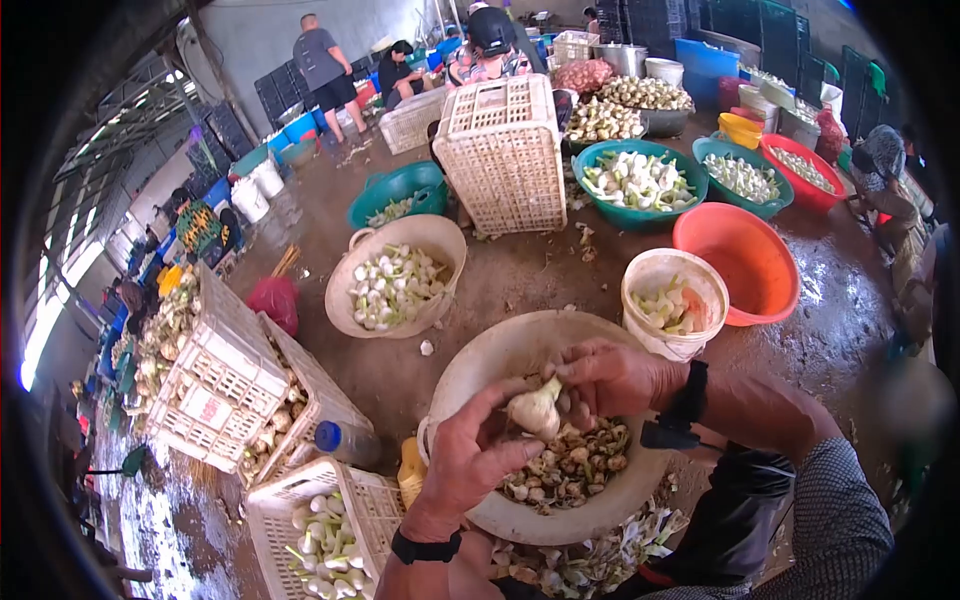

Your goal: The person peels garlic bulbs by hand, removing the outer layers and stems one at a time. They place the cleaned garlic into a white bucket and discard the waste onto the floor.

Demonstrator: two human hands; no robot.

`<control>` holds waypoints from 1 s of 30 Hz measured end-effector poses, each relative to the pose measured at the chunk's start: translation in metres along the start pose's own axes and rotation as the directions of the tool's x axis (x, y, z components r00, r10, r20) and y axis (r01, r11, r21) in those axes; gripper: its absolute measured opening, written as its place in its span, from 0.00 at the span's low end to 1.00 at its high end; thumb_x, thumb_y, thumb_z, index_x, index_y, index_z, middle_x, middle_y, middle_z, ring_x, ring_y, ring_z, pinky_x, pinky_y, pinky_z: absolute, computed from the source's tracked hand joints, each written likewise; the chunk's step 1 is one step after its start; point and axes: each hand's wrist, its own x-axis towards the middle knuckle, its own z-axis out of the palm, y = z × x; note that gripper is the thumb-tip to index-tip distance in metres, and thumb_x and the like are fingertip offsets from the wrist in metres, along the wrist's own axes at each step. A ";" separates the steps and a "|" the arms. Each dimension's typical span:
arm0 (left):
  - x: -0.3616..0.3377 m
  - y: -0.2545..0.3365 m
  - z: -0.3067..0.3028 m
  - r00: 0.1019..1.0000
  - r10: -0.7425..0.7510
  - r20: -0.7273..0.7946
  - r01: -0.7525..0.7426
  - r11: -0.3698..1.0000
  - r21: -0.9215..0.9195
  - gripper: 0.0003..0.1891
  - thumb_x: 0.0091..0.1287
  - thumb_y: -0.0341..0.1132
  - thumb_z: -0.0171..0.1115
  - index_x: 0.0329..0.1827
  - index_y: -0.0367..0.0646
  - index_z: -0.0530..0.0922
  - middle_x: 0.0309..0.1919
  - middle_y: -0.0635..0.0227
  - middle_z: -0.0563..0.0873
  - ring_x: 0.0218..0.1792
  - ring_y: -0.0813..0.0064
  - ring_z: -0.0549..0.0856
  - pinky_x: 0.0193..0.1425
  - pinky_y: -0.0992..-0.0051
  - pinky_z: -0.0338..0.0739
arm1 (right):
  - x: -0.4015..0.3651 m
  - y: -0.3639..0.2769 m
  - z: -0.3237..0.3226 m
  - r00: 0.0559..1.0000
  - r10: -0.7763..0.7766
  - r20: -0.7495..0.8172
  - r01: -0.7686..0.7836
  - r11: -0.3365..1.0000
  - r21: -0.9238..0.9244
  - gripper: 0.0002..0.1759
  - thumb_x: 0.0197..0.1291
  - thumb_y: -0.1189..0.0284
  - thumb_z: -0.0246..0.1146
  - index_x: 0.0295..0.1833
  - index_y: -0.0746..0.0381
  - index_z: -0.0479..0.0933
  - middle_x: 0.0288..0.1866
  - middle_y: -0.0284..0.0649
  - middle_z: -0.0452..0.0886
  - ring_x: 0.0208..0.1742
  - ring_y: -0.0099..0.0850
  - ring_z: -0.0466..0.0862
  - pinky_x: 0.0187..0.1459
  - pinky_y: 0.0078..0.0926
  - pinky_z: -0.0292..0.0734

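Observation:
Over a wide pale basin [480,360] both my hands are at one garlic bulb [536,409]. My left hand [475,445] cups the bulb from the left, thumb below it. Fingers of my right hand [610,378] pinch at its stem from the right. Brown trimmings and small bulbs [575,465] lie in the basin beneath. Each wrist wears a black band. Whether a tool is in my right hand cannot be made out.
A white bucket [690,345] and an orange basin [745,262] stand beyond my right hand. Crates [225,375] are stacked left; one with peeled garlic [325,545] is near my left forearm. Several people work farther back.

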 end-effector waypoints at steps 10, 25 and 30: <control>0.009 -0.012 0.013 1.000 -0.011 -0.022 0.009 0.995 -0.094 0.28 0.58 0.27 0.71 0.62 0.32 0.73 0.49 0.62 0.84 0.48 0.75 0.83 0.54 0.75 0.80 | -0.024 0.008 0.004 0.985 0.068 -0.156 -0.130 0.892 -0.433 0.23 0.73 0.56 0.51 0.48 0.68 0.76 0.31 0.40 0.81 0.26 0.26 0.81 0.29 0.24 0.78; 0.024 -0.018 0.009 0.999 -0.028 0.018 0.029 0.997 -0.078 0.25 0.64 0.29 0.65 0.64 0.30 0.72 0.50 0.61 0.84 0.49 0.77 0.82 0.54 0.77 0.78 | -0.033 -0.005 0.001 0.974 -0.125 -0.187 -0.025 0.765 -0.643 0.17 0.72 0.61 0.57 0.47 0.66 0.79 0.30 0.33 0.81 0.29 0.20 0.80 0.29 0.19 0.76; 0.022 -0.015 0.008 0.998 -0.058 -0.022 0.059 0.996 0.062 0.25 0.63 0.32 0.68 0.61 0.30 0.73 0.49 0.60 0.84 0.48 0.78 0.82 0.53 0.78 0.78 | -0.034 -0.005 0.006 0.988 -0.080 -0.131 -0.016 0.797 -0.604 0.17 0.70 0.61 0.60 0.44 0.66 0.79 0.29 0.31 0.80 0.27 0.18 0.79 0.28 0.19 0.74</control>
